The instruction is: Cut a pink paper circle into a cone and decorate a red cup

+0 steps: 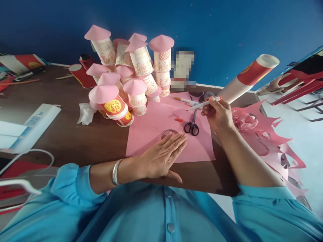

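My left hand [164, 153] lies flat, fingers stretched out, over the front of a sheet of pink paper [151, 121]. Its fingers partly cover a round, clear-looking object [168, 132] whose kind I cannot make out. My right hand [219, 116] is closed around a white felt-tip pen [199, 105], held above the sheet with its tip pointing left. Black-handled scissors [192, 127] rest on the paper between my hands. Near them lies a small orange pen cap [179, 119]. Behind the held pen is another marker [185, 101].
Stacked paper cups with pink cone roofs [136, 60] stand at the back left. A tall cup stack [249, 79] leans at the right. Cut pink paper scraps [267, 137] hang over the right edge. A crumpled tissue [85, 113] and a white power strip [37, 126] lie left.
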### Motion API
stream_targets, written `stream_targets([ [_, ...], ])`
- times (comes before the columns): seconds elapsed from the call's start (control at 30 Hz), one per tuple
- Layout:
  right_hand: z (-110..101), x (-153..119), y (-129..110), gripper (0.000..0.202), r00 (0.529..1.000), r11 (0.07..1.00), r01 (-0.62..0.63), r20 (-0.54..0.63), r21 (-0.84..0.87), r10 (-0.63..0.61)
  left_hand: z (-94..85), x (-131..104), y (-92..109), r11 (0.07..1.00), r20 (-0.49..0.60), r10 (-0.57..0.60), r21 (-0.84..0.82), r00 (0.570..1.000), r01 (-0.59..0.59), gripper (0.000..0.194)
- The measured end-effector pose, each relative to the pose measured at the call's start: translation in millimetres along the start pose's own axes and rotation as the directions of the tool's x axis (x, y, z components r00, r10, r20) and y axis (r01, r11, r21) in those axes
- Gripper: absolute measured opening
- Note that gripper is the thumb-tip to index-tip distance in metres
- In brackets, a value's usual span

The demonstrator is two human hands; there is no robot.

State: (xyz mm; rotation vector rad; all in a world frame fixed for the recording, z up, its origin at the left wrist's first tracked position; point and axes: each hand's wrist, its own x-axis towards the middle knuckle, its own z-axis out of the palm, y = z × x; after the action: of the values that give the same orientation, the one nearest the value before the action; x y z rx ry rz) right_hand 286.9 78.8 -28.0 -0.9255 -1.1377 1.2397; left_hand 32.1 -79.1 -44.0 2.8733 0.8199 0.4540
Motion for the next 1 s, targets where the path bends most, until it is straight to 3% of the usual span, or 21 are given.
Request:
stream_targets([
  [0.13,5,-3,-1,0.038,1.0,1.0,-0.014,0.028,-0.012,0.014,12.3,-4,-11,0.997,0.034,0.006,-0.083,0.999,-0.003,0.13],
  [0.3,14,-11,-1,0.04,0.995,0.998,-0.046,0.082,-0.042,0.05,15.3,-7,-13,0.983,0.09,0.009,-0.185,0.996,0.007,0.131],
  [0.43,29,-21,-6,0.038,0.967,0.989,-0.072,0.232,-0.13,0.101,13.4,-5,-11,0.971,0.096,-0.017,-0.238,0.995,0.04,0.132],
  [0.67,72,-15,-15,0.042,0.798,0.949,-0.016,0.568,-0.314,0.201,5.3,-2,-7,0.976,0.107,-0.036,-0.211,0.994,0.057,0.13],
  [0.83,93,2,-3,0.046,0.702,0.92,-0.024,0.649,-0.391,0.294,4.9,-1,-7,0.98,0.113,-0.049,-0.189,0.992,0.069,0.126],
  [1.0,98,9,8,0.042,0.62,0.896,-0.004,0.702,-0.444,0.35,5.9,-1,-7,0.979,0.105,-0.048,-0.194,0.993,0.068,0.123],
])
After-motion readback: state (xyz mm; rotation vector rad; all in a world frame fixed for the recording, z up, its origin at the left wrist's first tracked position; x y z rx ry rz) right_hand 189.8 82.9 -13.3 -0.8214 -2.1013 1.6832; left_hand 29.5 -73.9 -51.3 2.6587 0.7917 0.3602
